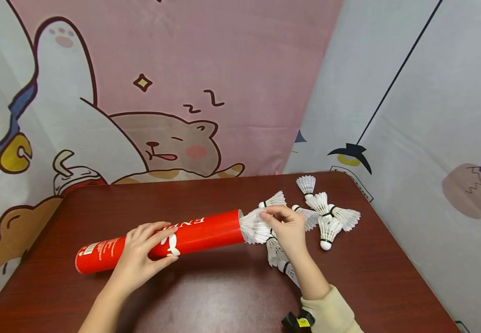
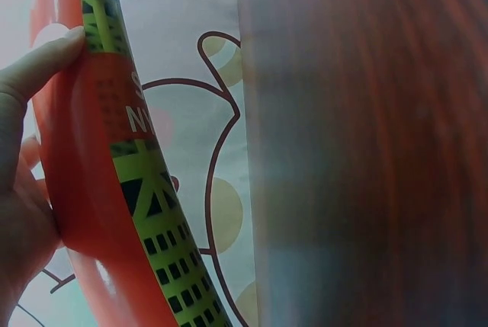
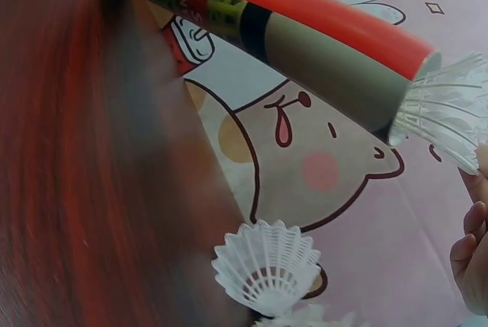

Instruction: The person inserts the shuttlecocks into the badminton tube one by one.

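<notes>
A long red shuttlecock tube (image 1: 215, 230) slants over the table, its mouth to the right. My left hand (image 1: 140, 253) grips its middle, thumb on the near side and fingers over the top. The left wrist view shows that hand (image 2: 23, 190) against the tube (image 2: 84, 174). At the mouth, my right hand (image 1: 289, 233) pinches the feather skirt of a white shuttlecock (image 1: 252, 225). Its feathers (image 3: 442, 106) protrude from the mouth in the right wrist view, where its cork is hidden. Beside and behind the right hand lie several loose shuttlecocks (image 1: 329, 231).
Around the items is a dark reddish-brown tabletop (image 1: 211, 296). One shuttlecock (image 1: 306, 185) lies near the table's back edge; another (image 1: 289, 272) is partly hidden by the right forearm. A printed cartoon cloth (image 1: 244, 69) hangs behind and at the sides. A black device (image 1: 298, 321) sits by the right sleeve.
</notes>
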{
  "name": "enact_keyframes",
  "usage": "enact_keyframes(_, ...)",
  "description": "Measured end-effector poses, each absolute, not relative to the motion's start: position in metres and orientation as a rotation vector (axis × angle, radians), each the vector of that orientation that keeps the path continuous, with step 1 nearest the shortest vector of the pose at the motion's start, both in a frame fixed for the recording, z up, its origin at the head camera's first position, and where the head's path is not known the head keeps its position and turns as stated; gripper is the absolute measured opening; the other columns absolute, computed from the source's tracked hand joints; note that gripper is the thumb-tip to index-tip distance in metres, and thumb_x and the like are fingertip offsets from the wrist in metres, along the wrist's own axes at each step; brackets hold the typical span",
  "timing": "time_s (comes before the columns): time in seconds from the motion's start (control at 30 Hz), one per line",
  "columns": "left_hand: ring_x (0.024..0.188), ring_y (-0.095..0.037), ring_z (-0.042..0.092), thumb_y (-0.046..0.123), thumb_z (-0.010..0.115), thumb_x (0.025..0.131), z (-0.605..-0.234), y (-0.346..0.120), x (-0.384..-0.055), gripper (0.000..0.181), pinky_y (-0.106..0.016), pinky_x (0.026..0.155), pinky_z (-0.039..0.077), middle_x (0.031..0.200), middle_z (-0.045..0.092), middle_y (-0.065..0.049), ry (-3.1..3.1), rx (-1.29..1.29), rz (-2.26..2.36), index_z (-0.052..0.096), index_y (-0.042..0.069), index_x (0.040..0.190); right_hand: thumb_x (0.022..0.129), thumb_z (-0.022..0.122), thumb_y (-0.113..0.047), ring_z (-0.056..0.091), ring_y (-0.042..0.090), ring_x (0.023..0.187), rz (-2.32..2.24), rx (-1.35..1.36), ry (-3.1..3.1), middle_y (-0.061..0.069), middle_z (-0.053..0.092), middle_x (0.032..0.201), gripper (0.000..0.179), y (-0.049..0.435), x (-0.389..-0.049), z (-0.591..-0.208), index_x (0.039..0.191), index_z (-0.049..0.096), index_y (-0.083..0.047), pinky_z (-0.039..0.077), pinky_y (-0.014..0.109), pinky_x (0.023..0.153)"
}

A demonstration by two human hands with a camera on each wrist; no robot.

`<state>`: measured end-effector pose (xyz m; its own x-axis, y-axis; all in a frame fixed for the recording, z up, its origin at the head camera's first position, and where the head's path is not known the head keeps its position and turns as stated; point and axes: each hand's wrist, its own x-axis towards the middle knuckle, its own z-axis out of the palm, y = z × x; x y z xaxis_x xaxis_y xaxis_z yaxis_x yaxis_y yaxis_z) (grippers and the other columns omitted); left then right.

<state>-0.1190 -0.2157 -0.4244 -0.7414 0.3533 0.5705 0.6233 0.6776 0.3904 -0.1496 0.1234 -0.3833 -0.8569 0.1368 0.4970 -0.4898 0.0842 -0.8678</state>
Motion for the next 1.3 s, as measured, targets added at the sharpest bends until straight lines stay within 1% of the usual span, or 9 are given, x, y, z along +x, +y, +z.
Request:
enact_keyframes(0.17, 0.116, -0.021, 0.045, 0.030, 0.085, 0.067, -0.424, -0.215, -0.119, 0.065, -0.050, 0.093, 0.025, 0.126, 0.056, -0.001, -2.438, -0.764, -0.814, 0.063, 0.024, 0.128, 0.074, 0.072, 0.016, 0.053, 0.005, 0.061, 1.910, 0.343, -1.885, -0.006, 0.067, 0.072, 0.009, 0.117, -0.151, -0.391, 0.081, 0.067, 0.016, 0.042, 0.017, 0.055)
enact_keyframes(0.47, 0.117, -0.022, 0.044, 0.031, 0.085, 0.067, -0.424, -0.214, -0.119, 0.065, -0.049, 0.094, 0.024, 0.126, 0.056, 0.000, -2.435, -0.772, -0.825, 0.063, 0.024, 0.128, 0.073, 0.076, 0.010, 0.057, 0.008, 0.064, 1.951, 0.293, -1.881, -0.004, 0.068, 0.074, 0.010, 0.113, -0.160, -0.412, 0.081, 0.071, 0.011, 0.045, 0.018, 0.056)
enact_keyframes(0.7, 0.117, -0.021, 0.044, 0.031, 0.085, 0.067, -0.424, -0.214, -0.119, 0.065, -0.049, 0.095, 0.024, 0.126, 0.056, 0.000, -2.434, -0.773, -0.821, 0.063, 0.025, 0.128, 0.073, 0.073, 0.015, 0.056, 0.006, 0.064, 1.957, 0.309, -1.875, -0.004, 0.067, 0.073, 0.010, 0.104, -0.147, -0.397, 0.081, 0.067, 0.016, 0.045, 0.017, 0.056)
enact_keyframes(0.8, 0.117, -0.021, 0.044, 0.031, 0.085, 0.067, -0.425, -0.214, -0.119, 0.066, -0.049, 0.094, 0.024, 0.126, 0.056, 0.000, -2.439, -0.776, -0.818, 0.063, 0.025, 0.128, 0.073, 0.073, 0.015, 0.055, 0.006, 0.063, 1.945, 0.305, -1.883, -0.005, 0.067, 0.072, 0.010, 0.101, -0.146, -0.398, 0.081, 0.067, 0.016, 0.043, 0.017, 0.056)
enact_keyframes(0.9, 0.116, -0.021, 0.045, 0.032, 0.085, 0.066, -0.425, -0.213, -0.119, 0.066, -0.050, 0.093, 0.025, 0.126, 0.056, 0.000, -2.445, -0.781, -0.811, 0.063, 0.026, 0.128, 0.072, 0.074, 0.015, 0.055, 0.005, 0.064, 1.918, 0.325, -1.885, 0.000, 0.068, 0.071, 0.010, 0.098, -0.145, -0.401, 0.079, 0.067, 0.015, 0.043, 0.017, 0.057)
enact_keyframes(1.03, 0.116, -0.021, 0.045, 0.033, 0.085, 0.066, -0.425, -0.212, -0.119, 0.066, -0.049, 0.092, 0.025, 0.126, 0.056, -0.001, -2.446, -0.787, -0.811, 0.063, 0.026, 0.128, 0.071, 0.074, 0.016, 0.056, 0.004, 0.066, 1.898, 0.360, -1.878, 0.012, 0.069, 0.073, 0.009, 0.095, -0.145, -0.405, 0.077, 0.067, 0.015, 0.043, 0.016, 0.058)
enact_keyframes(1.13, 0.116, -0.021, 0.045, 0.033, 0.086, 0.066, -0.425, -0.212, -0.119, 0.067, -0.049, 0.092, 0.025, 0.126, 0.056, -0.001, -2.445, -0.787, -0.813, 0.062, 0.026, 0.129, 0.071, 0.072, 0.018, 0.058, 0.003, 0.067, 1.907, 0.358, -1.871, 0.016, 0.069, 0.075, 0.009, 0.093, -0.145, -0.407, 0.077, 0.067, 0.015, 0.044, 0.015, 0.059)
enact_keyframes(1.23, 0.116, -0.021, 0.045, 0.032, 0.086, 0.066, -0.425, -0.212, -0.119, 0.067, -0.049, 0.091, 0.025, 0.126, 0.056, 0.000, -2.445, -0.787, -0.813, 0.063, 0.026, 0.128, 0.071, 0.070, 0.019, 0.060, 0.003, 0.069, 1.921, 0.338, -1.869, 0.016, 0.070, 0.075, 0.008, 0.091, -0.144, -0.408, 0.077, 0.068, 0.015, 0.046, 0.015, 0.060)
enact_keyframes(1.3, 0.115, -0.021, 0.045, 0.032, 0.086, 0.065, -0.426, -0.212, -0.119, 0.067, -0.049, 0.091, 0.025, 0.126, 0.056, 0.000, -2.445, -0.788, -0.813, 0.063, 0.026, 0.128, 0.071, 0.069, 0.020, 0.060, 0.003, 0.069, 1.928, 0.328, -1.869, 0.012, 0.070, 0.074, 0.008, 0.090, -0.143, -0.409, 0.077, 0.068, 0.015, 0.047, 0.015, 0.060)
